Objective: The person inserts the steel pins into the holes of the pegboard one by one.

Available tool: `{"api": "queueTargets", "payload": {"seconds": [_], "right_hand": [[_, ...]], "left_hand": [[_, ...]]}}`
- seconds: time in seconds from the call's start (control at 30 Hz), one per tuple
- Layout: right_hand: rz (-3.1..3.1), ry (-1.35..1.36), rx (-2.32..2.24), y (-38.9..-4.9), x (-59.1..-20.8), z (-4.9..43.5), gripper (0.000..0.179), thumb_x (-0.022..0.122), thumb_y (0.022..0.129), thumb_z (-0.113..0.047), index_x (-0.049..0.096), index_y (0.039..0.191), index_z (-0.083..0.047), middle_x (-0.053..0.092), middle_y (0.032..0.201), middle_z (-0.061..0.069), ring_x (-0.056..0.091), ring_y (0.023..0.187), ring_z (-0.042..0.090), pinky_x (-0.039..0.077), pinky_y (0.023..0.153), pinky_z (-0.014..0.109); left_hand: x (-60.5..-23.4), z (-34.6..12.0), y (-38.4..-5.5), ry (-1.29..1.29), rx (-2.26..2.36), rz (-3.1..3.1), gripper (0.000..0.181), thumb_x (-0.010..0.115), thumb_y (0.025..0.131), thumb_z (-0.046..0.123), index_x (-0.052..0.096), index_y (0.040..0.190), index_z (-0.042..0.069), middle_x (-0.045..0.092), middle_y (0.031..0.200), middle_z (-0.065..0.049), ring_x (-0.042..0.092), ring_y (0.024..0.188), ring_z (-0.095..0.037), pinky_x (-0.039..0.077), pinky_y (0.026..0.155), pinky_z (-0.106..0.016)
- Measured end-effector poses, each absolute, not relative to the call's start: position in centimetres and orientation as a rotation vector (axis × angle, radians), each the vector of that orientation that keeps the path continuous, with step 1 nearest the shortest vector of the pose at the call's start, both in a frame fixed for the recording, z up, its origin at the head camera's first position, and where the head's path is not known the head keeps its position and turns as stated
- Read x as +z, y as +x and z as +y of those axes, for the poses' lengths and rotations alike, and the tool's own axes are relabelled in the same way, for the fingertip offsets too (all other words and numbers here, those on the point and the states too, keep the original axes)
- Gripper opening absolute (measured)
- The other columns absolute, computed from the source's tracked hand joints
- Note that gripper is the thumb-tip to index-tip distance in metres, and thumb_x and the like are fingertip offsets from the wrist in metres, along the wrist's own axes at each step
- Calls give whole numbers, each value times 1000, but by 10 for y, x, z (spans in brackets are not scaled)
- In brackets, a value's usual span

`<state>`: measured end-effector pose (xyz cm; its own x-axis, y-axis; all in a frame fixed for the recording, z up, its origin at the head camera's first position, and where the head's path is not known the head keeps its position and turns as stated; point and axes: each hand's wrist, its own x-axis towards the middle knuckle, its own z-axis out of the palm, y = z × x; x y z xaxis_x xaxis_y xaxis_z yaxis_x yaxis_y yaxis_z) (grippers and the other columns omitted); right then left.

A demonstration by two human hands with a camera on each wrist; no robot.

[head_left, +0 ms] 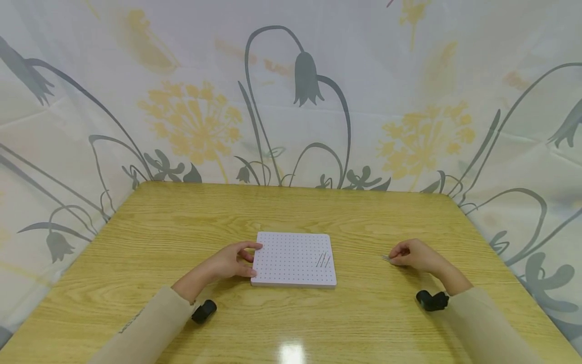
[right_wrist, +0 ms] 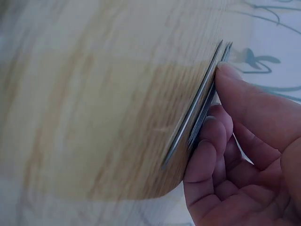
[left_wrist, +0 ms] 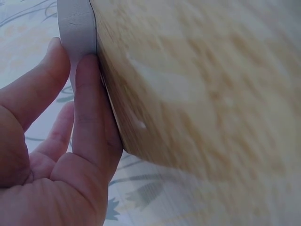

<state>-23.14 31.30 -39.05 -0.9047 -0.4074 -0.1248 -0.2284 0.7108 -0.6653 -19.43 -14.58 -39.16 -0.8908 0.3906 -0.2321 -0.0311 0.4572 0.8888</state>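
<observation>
A white pegboard [head_left: 291, 260] with rows of small holes lies on the table. Three thin pins [head_left: 323, 260] show at its right side, slanting in the head view. My left hand [head_left: 232, 261] is at the board's left edge, its thumb near the front corner and a fingertip at the far one. In the left wrist view, thumb and fingers rest against the board's side [left_wrist: 77, 28]. Off to the right of the board, my right hand [head_left: 416, 254] pinches at several thin metal pins [right_wrist: 202, 113], which lie side by side close to the tabletop.
The wood-grain table [head_left: 291, 207] reaches back to a hanging cloth [head_left: 291, 101] printed with flowers. A black wrist camera [head_left: 204, 312] sits by the left sleeve and another black wrist camera [head_left: 432, 301] by the right one.
</observation>
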Motion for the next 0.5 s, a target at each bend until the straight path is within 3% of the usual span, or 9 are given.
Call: {"api": "queueTargets", "payload": {"seconds": [0.5], "right_hand": [[2627,-490,-957,-229,-386,308,13,60,90,-7,64,89,4,58,78,3,46,68,14,39,61,26]], "left_hand": [[-392,-145,-194,288,1410,2324,64,74,77,0,46,135,3,50,107,-16,57,82,-20,48,68,-30]]}}
